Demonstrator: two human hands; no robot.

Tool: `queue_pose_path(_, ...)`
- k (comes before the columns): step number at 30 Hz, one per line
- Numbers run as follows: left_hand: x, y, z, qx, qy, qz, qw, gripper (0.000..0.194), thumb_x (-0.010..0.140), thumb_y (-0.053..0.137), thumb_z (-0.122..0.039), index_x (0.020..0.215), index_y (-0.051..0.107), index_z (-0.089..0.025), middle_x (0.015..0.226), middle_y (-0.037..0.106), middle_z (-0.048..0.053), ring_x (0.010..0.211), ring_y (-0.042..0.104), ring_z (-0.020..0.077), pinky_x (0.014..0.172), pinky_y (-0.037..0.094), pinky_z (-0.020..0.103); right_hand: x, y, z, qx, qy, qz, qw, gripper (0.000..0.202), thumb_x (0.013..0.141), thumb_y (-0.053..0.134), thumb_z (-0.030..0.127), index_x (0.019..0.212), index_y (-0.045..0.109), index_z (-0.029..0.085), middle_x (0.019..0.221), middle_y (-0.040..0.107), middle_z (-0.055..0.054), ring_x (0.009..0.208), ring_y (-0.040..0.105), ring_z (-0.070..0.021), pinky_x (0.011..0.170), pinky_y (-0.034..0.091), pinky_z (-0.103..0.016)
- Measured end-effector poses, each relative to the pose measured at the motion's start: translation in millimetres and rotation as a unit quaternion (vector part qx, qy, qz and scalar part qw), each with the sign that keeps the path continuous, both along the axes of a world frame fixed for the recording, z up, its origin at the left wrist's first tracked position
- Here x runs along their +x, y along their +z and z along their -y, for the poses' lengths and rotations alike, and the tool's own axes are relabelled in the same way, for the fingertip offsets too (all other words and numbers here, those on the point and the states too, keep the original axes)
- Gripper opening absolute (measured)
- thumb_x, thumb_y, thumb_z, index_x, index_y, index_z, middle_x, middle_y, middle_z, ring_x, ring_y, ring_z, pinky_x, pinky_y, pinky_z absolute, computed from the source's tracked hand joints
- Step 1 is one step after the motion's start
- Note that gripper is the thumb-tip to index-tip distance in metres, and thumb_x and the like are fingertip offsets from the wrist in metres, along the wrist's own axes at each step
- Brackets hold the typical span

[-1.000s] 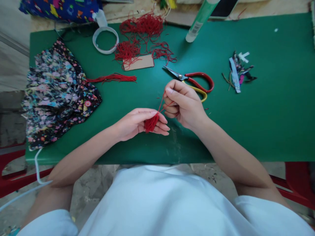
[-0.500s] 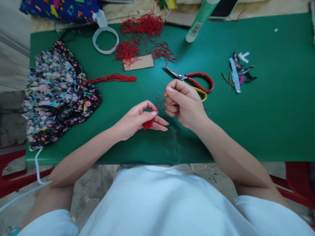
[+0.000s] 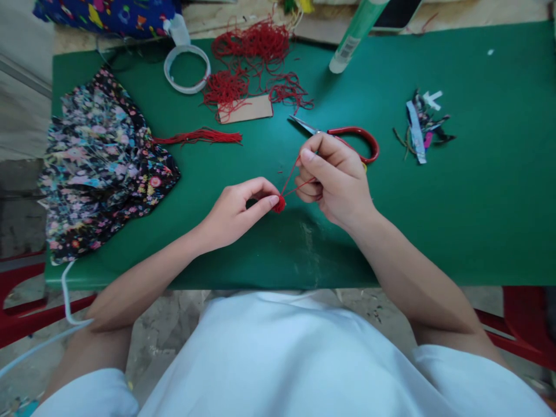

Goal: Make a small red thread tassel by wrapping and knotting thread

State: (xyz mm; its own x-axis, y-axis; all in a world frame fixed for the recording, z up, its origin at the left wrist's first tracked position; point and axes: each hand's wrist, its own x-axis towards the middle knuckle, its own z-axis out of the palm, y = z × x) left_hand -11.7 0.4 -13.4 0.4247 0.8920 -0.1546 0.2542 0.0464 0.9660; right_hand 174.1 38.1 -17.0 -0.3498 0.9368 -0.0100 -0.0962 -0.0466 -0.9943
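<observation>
My left hand (image 3: 241,211) pinches a small bundle of red yarn (image 3: 280,204) between thumb and forefinger, with most of the bundle hidden behind the fingers. Two strands of red thread (image 3: 291,175) run taut from it, up and to the right, into my right hand (image 3: 336,176). That hand is closed round the thread, thumb against the curled forefinger. Just beyond its knuckles lie scissors with red and yellow handles (image 3: 369,142), partly covered by the hand. A red yarn tassel (image 3: 204,136) rests on the green table top farther left.
Tangled red yarn (image 3: 256,46) and a cardboard strip (image 3: 247,110) lie at the back, near a roll of tape (image 3: 187,69). Flowered fabric (image 3: 99,174) covers the left side. A green tube (image 3: 354,40) stands behind the scissors, and scraps (image 3: 419,130) lie right.
My left fingers have turned and closed in, so the red bundle now shows only its end at the fingertips. My right hand has shifted slightly right, still holding the thread.
</observation>
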Motion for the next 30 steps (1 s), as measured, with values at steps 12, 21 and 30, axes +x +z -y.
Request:
queue_pose_path(12, -0.5, 1.4, -1.1, 0.099, 0.029, -0.081, 0.991, 0.015, 0.094, 0.052, -0.03, 0.086, 0.056, -0.018, 0.084, 0.06, 0.002, 0.079, 0.055, 0.014, 0.072, 0.04, 0.025, 7.4, -10.5, -2.9, 0.161, -0.044, 0.145, 0.975, 0.036, 0.097, 0.049, 0.054, 0.079, 0.045, 0.023, 0.054, 0.036, 0.005, 0.047, 0.037, -0.0092, 0.047, 0.038, -0.026)
queue_pose_path(21, -3.8, 8.4, -0.9, 0.053, -0.003, -0.059, 0.997, 0.018, 0.097, 0.05, -0.033, 0.087, 0.053, -0.019, 0.082, 0.063, 0.0, 0.074, 0.057, 0.0117, 0.07, 0.041, 0.023, 7.6, -6.4, 0.8, 0.339, 0.021, 0.285, 0.896, 0.017, 0.095, 0.047, 0.025, 0.107, 0.059, 0.023, 0.111, 0.067, -0.011, 0.109, 0.061, -0.0276, 0.094, 0.048, -0.045)
queue_pose_path(30, -7.9, 9.9, -5.4, -0.043, -0.032, 0.083, 0.995, 0.029, 0.094, 0.057, -0.044, 0.085, 0.053, -0.017, 0.074, 0.059, -0.001, 0.068, 0.054, 0.0098, 0.067, 0.044, 0.021, 6.9, -6.3, -0.5, 0.15, 0.159, 0.126, 0.968, 0.017, 0.093, 0.046, 0.022, 0.103, 0.058, 0.014, 0.082, 0.062, -0.001, 0.075, 0.059, -0.0133, 0.069, 0.045, -0.026)
